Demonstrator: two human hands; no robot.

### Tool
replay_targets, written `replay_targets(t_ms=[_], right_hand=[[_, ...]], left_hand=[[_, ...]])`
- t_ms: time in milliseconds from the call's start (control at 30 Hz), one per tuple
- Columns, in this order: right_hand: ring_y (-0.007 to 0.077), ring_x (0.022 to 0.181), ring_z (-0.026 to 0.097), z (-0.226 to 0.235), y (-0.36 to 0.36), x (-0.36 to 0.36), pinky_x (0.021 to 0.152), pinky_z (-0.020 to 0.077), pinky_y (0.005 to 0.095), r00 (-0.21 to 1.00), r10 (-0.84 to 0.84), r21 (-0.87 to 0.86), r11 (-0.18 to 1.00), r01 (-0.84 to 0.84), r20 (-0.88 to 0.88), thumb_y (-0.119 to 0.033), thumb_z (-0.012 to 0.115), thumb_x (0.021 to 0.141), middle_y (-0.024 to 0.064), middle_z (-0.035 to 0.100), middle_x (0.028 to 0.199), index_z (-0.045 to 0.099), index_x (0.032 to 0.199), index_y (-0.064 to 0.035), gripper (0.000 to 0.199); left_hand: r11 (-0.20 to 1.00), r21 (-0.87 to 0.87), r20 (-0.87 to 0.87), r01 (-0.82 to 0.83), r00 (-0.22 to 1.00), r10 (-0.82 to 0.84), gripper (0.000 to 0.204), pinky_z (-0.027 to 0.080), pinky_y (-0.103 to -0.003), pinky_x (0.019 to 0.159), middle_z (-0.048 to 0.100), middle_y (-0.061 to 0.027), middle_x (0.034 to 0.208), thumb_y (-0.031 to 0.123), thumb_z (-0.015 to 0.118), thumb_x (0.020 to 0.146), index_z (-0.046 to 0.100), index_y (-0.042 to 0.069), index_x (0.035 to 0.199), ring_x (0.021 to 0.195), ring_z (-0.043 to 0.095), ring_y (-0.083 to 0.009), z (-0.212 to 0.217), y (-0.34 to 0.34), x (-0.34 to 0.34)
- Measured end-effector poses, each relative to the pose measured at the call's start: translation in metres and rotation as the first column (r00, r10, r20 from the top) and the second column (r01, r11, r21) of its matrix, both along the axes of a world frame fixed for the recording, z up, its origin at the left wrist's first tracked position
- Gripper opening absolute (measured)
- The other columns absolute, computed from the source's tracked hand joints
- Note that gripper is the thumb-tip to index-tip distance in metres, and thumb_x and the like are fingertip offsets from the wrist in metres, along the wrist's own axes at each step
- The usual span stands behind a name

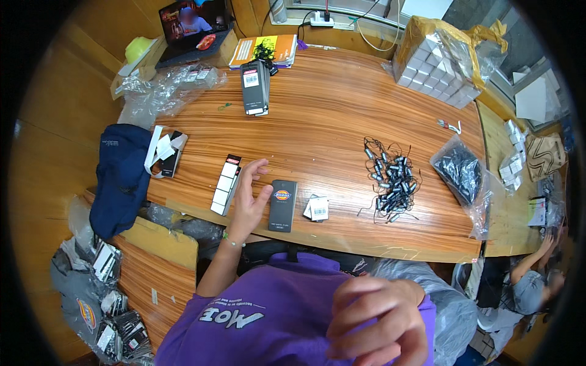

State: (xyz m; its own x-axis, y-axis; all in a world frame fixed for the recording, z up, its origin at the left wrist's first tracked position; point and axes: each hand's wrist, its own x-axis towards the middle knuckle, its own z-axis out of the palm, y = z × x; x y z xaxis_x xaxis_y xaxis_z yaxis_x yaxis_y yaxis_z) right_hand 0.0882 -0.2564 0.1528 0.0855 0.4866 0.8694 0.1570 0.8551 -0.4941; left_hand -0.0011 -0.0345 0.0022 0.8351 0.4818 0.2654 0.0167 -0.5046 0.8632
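Note:
My left hand (pixel 246 198) is open above the table's near edge, its fingers and thumb apart and nothing in them. On its left lies a strip of white labels (pixel 224 184) on a dark backing. To its right a dark grey hang tag (pixel 283 206) with a printed emblem lies flat. Beside that tag are a few small white barcode labels (pixel 318 208). Raised close to the camera in front of my purple shirt, my right hand (pixel 379 320) has loosely bent fingers with gaps between them. No object shows in it, though its palm is hidden.
Black tag strings (pixel 394 183) lie heaped to the right, near a clear bag of black strings (pixel 459 172). A stack of dark hang tags (pixel 255 88) stands farther back. White boxes (pixel 436 70) sit far right, a navy bag (pixel 120 177) left. Another person (pixel 530 291) is at the right.

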Motion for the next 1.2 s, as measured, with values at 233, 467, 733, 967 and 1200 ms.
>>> replay_targets(t_ms=[233,467,733,967,1200], right_hand=[[0.0256,0.070,0.058,-0.005,-0.008,-0.012,0.058,0.0419,0.0393,1.000,0.015,0.211,0.977,-0.010,-0.020,-0.013,0.055,0.089,0.0151,0.063,0.093,0.050,0.104,-0.0193,0.017],[0.0274,0.068,0.057,0.007,-0.007,-0.032,0.059,0.0422,0.0404,0.984,-0.011,0.241,0.969,0.054,-0.177,-0.016,0.057,0.089,0.0181,0.064,0.089,0.047,0.108,-0.0142,0.021],[0.0285,0.070,0.058,0.011,-0.013,-0.028,0.061,0.0425,0.0412,0.976,0.189,0.006,0.982,-0.190,-0.111,-0.019,0.054,0.092,0.0197,0.065,0.089,0.047,0.115,-0.0132,0.025],[0.0289,0.071,0.059,0.021,0.001,-0.018,0.062,0.0427,0.0423,0.965,0.255,-0.079,0.963,-0.259,-0.060,-0.020,0.054,0.092,0.0199,0.065,0.090,0.048,0.117,-0.0137,0.026],[0.0290,0.075,0.059,0.000,0.020,-0.002,0.066,0.0457,0.0407,0.990,0.038,-0.313,0.950,0.006,0.135,-0.020,0.067,0.082,0.0168,0.064,0.090,0.063,0.103,-0.0025,0.027]], left_hand=[[0.993,0.105,-0.015,0.046,0.999,-0.045,0.059,0.039,-0.036,0.094,0.050,-0.0140,0.124,0.016,0.065,0.084,0.035,0.002,0.132,0.105,0.053,-0.0239,-0.004,-0.017,-0.016],[0.994,0.078,0.031,0.071,0.997,-0.073,0.062,0.041,-0.036,0.093,0.050,-0.0147,0.123,0.012,0.066,0.082,0.033,0.003,0.134,0.102,0.054,-0.0238,-0.010,-0.021,-0.015],[0.995,0.066,-0.047,0.070,0.997,-0.067,0.063,0.040,-0.036,0.096,0.051,-0.0155,0.123,0.007,0.063,0.081,0.030,0.002,0.135,0.105,0.053,-0.0233,-0.004,-0.012,-0.023],[0.994,0.107,-0.056,0.037,0.998,-0.031,0.062,0.040,-0.036,0.095,0.052,-0.0124,0.121,0.014,0.066,0.082,0.034,0.002,0.134,0.102,0.054,-0.0231,-0.008,-0.002,-0.024],[0.992,0.080,-0.130,0.098,0.988,-0.087,0.053,0.041,-0.035,0.094,0.057,-0.0124,0.115,0.009,0.064,0.082,0.041,0.001,0.129,0.104,0.054,-0.0231,-0.003,0.005,-0.020]])
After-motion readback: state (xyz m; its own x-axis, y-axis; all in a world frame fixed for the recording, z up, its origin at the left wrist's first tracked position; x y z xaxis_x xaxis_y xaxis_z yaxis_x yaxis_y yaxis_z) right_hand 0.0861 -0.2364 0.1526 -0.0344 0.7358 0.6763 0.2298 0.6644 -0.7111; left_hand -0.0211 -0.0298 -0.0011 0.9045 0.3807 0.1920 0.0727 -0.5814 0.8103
